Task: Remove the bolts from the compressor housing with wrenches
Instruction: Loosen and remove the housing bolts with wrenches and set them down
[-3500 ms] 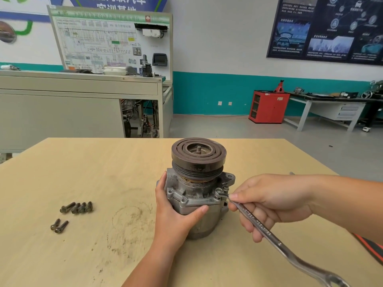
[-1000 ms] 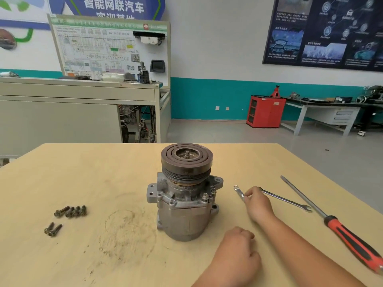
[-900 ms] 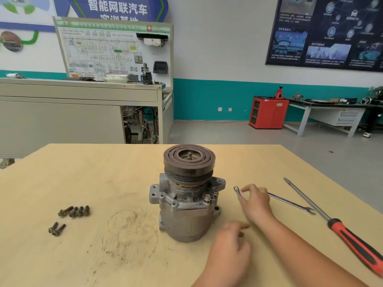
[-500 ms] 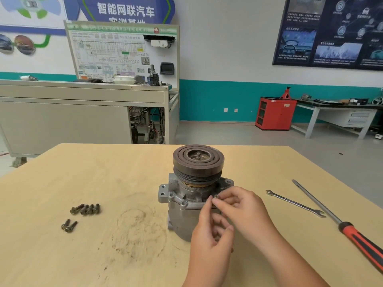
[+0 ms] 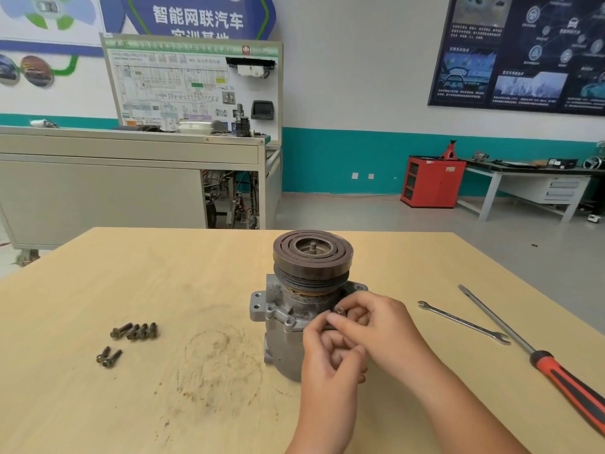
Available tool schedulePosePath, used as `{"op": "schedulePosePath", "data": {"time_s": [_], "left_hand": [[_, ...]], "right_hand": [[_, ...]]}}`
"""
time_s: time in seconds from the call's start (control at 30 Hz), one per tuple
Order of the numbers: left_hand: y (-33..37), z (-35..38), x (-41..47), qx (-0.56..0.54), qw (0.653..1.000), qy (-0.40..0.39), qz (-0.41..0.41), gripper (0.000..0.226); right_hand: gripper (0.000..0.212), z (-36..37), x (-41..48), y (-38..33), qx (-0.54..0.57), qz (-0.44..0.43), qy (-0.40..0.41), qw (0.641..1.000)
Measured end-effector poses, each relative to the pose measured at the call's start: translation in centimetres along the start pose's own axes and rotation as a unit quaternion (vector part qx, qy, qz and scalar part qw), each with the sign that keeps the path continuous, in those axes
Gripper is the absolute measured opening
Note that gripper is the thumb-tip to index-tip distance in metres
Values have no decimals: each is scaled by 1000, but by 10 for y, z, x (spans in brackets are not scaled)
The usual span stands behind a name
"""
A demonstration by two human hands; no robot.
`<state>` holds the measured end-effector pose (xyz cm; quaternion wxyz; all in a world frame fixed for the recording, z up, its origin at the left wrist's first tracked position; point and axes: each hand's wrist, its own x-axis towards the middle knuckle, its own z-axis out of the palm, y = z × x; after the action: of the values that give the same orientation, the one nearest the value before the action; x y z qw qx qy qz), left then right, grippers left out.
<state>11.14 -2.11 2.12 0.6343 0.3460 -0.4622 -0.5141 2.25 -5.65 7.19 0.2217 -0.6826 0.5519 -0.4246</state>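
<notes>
Grey cast-metal compressor housing (image 5: 281, 326) stands upright about mid-bench, slightly toward the right edge. It is capped by a dark, rust-brown grooved pulley (image 5: 312, 253) with a short shaft stub at its centre. The casting is dull and pitted, with mounting lugs and a bolted flange ring below the pulley.

Step in hand, as I read it: spinning a loosened bolt out of the flange by hand, on the near right side. A small dark hex-headed bolt (image 5: 340, 311) sits raised above the flange, pinched between thumb and forefinger of the right hand (image 5: 376, 326). The left hand (image 5: 330, 362) lies just below, fingers curled against the housing's near flank, thumb up beside the bolt. Cannot tell whether it grips the casting or only steadies it.

Next move likely calls for a few more fingertip turns, a straight lift to clear the threads, then setting the bolt with the others. The housing looks top-heavy, so steadying it matters.

Loose bolts toward the left edge: a short row of dark flanged bolts (image 5: 134, 331) and a pair (image 5: 109, 357) nearer the front edge. Dull, oily-looking steel.

Toward the right edge, untouched: a slim bright-steel wrench (image 5: 463, 322), lying flat, well apart from the housing. Beside it lies a long flat-blade screwdriver with red-and-black handle (image 5: 530, 352).

The bench (image 5: 163, 273) is pale wood laminate, with a rusty ring-shaped smudge (image 5: 219, 362) left of the housing.
</notes>
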Motion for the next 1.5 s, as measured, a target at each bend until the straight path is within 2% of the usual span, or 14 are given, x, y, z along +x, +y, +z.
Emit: {"op": "schedulePosePath", "data": {"time_s": [0.13,0.27,0.37,0.47,0.57,0.63,0.8,0.9,1.0,1.1,1.23,1.3,1.43,1.5], "left_hand": [[1,-1,2,36,999,-9,4,69],[2,-2,3,23,1000,0,0,65],[1,-1,2,5,1000,1,-6,63],[1,1,0,8,1000,-8,-10,68],[1,2,0,9,1000,-15,-19,71],[2,2,-1,8,1000,-15,-19,69],[2,2,-3,1,1000,-12,-22,66],[6,4,-4,-17,1000,-9,-19,63],[11,7,-6,-31,999,-10,-1,61],[15,7,-10,-59,997,-2,40,60],[18,-22,-17,-137,981,92,104,68],[21,-49,-19,-153,968,159,118,61],[23,-114,-12,-155,934,308,95,29],[28,-147,-6,-166,907,382,68,32]], "right_hand": [[9,-2,3,-1,-61,-38,-15,997],[11,-5,2,-1,-114,-83,-45,989],[14,-7,2,-3,-128,-80,-56,987],[4,-7,4,-6,-125,-43,-26,991],[18,-10,8,-7,-135,-16,-24,990],[17,-11,9,-9,-143,-24,-51,988],[14,-9,9,-9,-154,-13,-45,987],[10,-11,9,-13,-181,-48,-76,979],[11,-19,8,-21,-165,-82,-51,982],[21,-26,-1,-36,-90,-99,-43,990],[19,0,-26,-58,102,-96,-82,987],[18,37,-29,-68,154,-71,-102,980],[25,136,-7,-79,117,-52,-145,981],[18,183,8,-83,86,-47,-170,981]]}}
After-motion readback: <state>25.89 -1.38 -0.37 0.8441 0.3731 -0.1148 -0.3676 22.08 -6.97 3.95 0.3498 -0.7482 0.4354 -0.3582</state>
